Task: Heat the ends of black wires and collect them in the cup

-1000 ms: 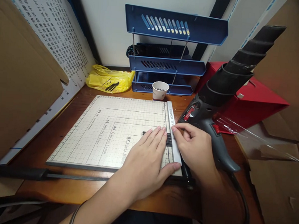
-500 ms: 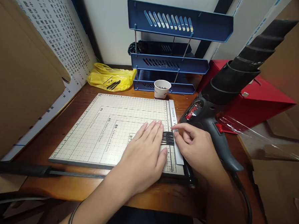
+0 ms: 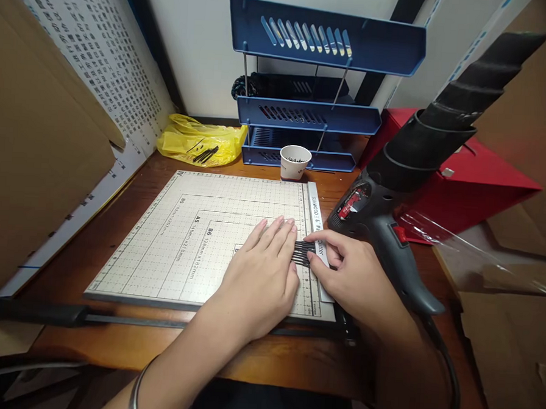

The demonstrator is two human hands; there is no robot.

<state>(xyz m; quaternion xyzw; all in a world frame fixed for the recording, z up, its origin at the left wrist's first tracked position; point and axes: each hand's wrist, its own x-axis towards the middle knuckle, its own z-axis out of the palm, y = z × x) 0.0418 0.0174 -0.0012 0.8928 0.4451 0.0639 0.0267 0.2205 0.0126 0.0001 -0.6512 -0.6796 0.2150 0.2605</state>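
board [image 3: 193, 237]: b5, a5, b6; strip [image 3: 316, 213]: "sunwood", probably

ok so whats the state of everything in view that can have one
Strips: side by side, partly covered
Left hand: flat over strips
Right hand: at strips' right ends, grip unclear
Board: lying flat
Cutter arm: along board's near edge; raised or lowered unclear
Cup: upright, dark bits inside
Bag: crumpled, black pieces on it
Heat gun: tilted, pointing up; on or off unclear
Rack: upright
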